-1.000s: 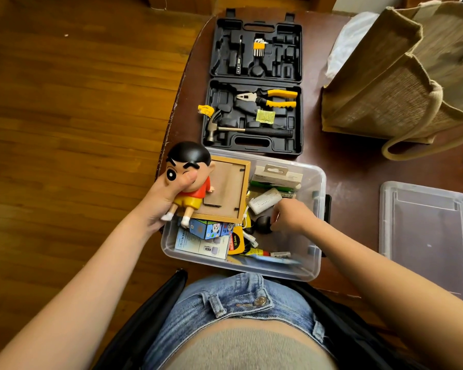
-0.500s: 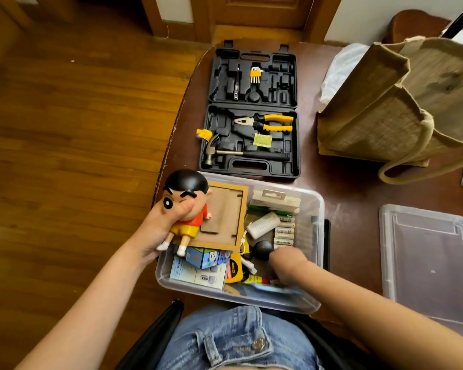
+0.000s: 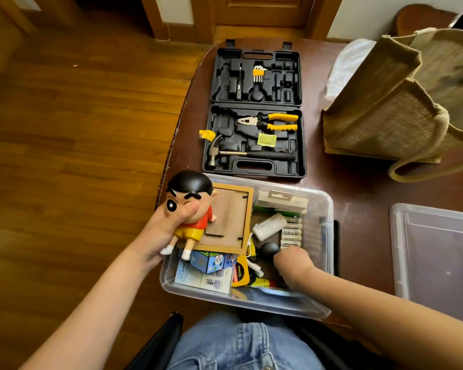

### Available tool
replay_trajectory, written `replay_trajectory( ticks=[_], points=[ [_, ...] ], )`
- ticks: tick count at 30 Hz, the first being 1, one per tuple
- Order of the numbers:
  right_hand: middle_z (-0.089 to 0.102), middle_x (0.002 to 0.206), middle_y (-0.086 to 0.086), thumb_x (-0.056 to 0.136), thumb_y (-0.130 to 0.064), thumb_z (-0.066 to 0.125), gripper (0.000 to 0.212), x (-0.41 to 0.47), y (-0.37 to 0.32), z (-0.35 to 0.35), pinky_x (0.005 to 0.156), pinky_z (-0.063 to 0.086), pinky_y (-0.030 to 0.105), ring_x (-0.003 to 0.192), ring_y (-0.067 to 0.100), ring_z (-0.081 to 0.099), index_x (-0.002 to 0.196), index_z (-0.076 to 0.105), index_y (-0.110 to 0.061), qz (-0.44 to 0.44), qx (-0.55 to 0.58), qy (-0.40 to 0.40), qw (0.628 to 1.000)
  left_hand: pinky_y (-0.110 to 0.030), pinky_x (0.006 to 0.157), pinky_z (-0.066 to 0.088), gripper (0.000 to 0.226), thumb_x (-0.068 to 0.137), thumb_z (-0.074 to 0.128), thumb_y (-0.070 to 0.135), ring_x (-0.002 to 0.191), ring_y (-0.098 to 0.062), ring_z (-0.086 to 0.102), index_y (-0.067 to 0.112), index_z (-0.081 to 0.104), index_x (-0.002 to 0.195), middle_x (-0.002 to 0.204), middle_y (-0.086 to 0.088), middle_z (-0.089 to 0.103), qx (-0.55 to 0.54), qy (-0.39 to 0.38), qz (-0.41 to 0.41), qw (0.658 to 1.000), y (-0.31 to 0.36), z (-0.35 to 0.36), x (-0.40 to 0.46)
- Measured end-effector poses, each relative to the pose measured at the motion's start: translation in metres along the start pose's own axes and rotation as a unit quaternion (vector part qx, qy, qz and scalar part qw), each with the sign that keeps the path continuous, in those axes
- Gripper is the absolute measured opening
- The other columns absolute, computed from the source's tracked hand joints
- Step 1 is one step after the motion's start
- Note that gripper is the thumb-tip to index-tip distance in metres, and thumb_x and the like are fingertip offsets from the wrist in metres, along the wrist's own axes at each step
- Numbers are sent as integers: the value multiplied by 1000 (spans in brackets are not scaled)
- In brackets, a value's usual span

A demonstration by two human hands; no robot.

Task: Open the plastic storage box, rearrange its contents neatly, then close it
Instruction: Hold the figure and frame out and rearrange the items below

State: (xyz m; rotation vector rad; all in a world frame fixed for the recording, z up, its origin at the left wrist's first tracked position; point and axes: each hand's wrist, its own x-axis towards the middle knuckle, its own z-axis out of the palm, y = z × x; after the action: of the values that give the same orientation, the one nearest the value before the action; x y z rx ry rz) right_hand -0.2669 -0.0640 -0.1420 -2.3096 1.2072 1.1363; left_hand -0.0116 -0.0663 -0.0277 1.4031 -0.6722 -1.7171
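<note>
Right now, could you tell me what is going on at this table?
A person is sorting an open clear plastic storage box on the table. The left hand grips a cartoon figurine at the box's left edge, over a wooden frame. The right hand reaches down among the contents beside a row of batteries. The lid lies apart, to the right.

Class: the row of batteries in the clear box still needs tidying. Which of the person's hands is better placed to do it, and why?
The right hand: it is already down inside the storage box, just in front of the batteries. The left hand grips the figurine at the box's opposite edge.
</note>
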Motion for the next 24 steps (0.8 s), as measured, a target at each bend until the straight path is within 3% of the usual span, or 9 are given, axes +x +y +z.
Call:
replay_trajectory(
  ticks=[6, 16, 20, 22, 24],
  points=[
    [65, 112, 6, 88, 7, 44, 34, 2, 6, -9, 70, 47, 30, 102, 28, 63, 113, 60, -9, 32, -1, 52, 998, -28, 56, 55, 99, 34, 87, 60, 76, -16, 69, 17, 59, 118, 97, -6, 72, 13, 13, 3, 1000, 0, 0, -1],
    [65, 107, 2, 90, -2, 49, 25, -2, 10, -18, 65, 41, 28, 100, 24, 63, 105, 64, -14, 72, -1, 48, 996, -26, 55, 55, 104, 38, 85, 63, 73, -15, 69, 13, 55, 125, 95, -10, 70, 29, -5, 19, 999, 1, 1, -3],
    [64, 105, 3, 89, -7, 49, 20, -9, 4, -25, 65, 43, 29, 98, 25, 62, 102, 63, -13, 92, 80, 22, 992, -25, 53, 54, 99, 47, 83, 61, 72, -17, 69, 12, 53, 128, 95, -16, 70, 26, -34, 29, 999, 1, 1, -4],
    [62, 87, 1, 85, -13, 54, 6, -10, 3, -27, 61, 43, 29, 85, 25, 60, 82, 58, -15, 58, 161, 6, 985, -25, 52, 54, 98, 48, 83, 60, 72, -17, 69, 13, 53, 128, 95, -16, 70, 25, -38, 33, 998, -1, -1, -4],
    [59, 70, 0, 81, -23, 63, 17, -12, -1, -30, 56, 45, 27, 70, 21, 54, 68, 56, -16, 26, 242, -2, 970, -25, 52, 55, 91, 49, 82, 60, 71, -17, 69, 15, 56, 124, 94, -14, 71, 24, -43, 37, 998, -2, -2, -4]
  ],
)
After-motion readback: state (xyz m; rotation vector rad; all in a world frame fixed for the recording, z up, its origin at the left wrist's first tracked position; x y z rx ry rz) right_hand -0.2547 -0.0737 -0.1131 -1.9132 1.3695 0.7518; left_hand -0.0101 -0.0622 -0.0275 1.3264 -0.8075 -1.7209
